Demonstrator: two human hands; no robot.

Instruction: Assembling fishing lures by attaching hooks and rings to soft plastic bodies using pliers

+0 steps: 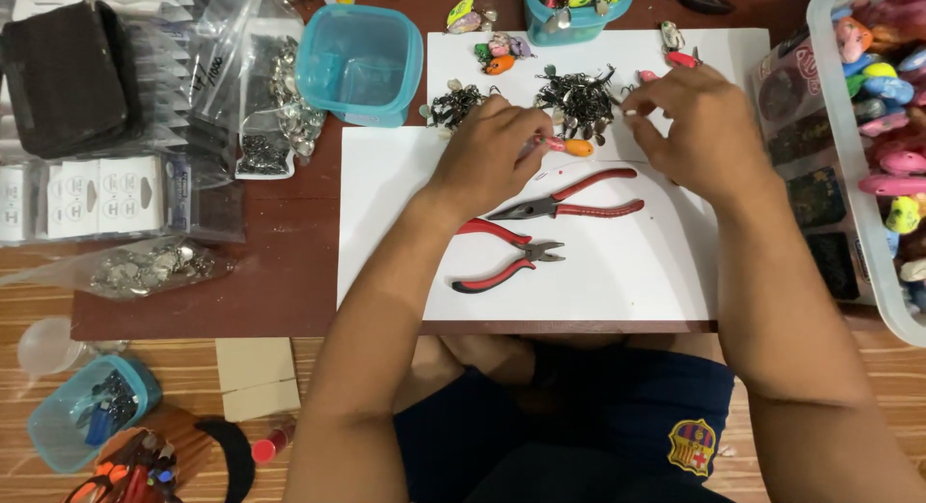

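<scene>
Seen from the head camera, looking straight down: a person sits at a dark red table point(289, 271) with two white sheets of paper point(617, 262) laid across its middle.

Just above the centre of the frame, the left hand point(487, 161) pinches a small fishing lure point(571, 147) between its fingertips. The lure is short and rounded, orange at its free end and pink where the fingers close on it. It sits low over the white paper, beside a dark pile of metal hooks point(579, 103).

The right hand point(699, 127), right of centre, has its fingers curled together near the lure's far end. Whether they grip something tiny cannot be made out.

Below the hands lie two red-handled pliers: a long-nosed pair point(569, 202) and a shorter pair point(506, 257) below it, both on the paper.

In the upper left of centre stands an empty teal tub point(359, 64). At the right edge a clear bin point(839, 175) of coloured lures is cut off by the frame. The clear bags of metal parts point(154, 267) on the left are too small to tell apart.
</scene>
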